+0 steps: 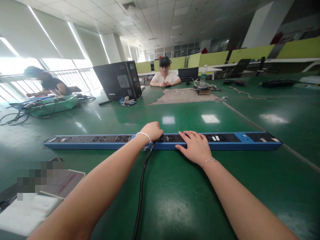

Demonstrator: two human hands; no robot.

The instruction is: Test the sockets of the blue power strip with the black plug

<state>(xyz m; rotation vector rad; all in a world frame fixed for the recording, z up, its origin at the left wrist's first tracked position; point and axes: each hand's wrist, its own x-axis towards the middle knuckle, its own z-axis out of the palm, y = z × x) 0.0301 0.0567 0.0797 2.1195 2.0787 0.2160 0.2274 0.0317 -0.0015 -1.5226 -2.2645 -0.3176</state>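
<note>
A long blue power strip (160, 146) with black sockets lies across the green table in front of me. My left hand (152, 131) is closed at the strip's middle, around the end of a black power cable (142, 190). The cable's plug is mostly hidden by the fingers, so I cannot tell how deep it sits in a socket. From there the cable hangs toward me and leaves the view at the bottom. My right hand (196, 146) rests on the strip just right of the middle, fingers spread over its top and the thumb at its near edge.
A black computer case (117, 81) stands at the back left, gloves (127, 101) beside it. Left of it is a green basket (58, 105) with cables. A person (165, 75) sits opposite, another (47, 83) at far left. A bottle (203, 74) stands behind. Flat items (63, 182) lie near left.
</note>
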